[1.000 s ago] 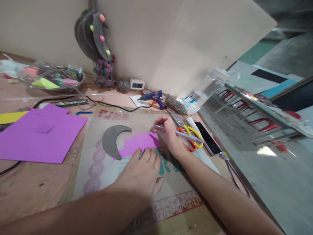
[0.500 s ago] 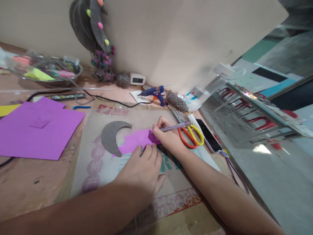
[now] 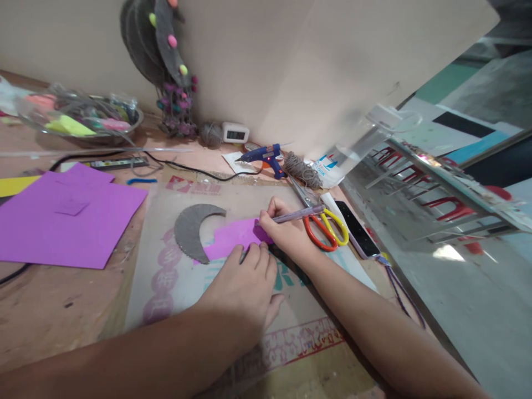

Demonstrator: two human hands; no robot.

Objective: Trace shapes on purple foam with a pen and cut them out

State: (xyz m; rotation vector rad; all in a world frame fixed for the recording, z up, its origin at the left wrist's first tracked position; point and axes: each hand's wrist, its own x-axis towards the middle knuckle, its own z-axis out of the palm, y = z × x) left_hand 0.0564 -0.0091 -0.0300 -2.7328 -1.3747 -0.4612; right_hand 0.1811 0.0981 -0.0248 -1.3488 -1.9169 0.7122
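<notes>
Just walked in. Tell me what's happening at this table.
A person is marking a small purple paper piece with a pen held in the right hand. The left hand presses the paper's near edge flat. A grey crescent cutout overlaps its left end. Scissors lie beside the right hand.

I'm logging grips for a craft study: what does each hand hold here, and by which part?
The right hand grips a pen near its tip end. The left hand holds nothing; its fingertips press the purple paper piece.

Dim warm indoor light, brighter daylight at right, wide-angle edge bending, slight softness
</notes>
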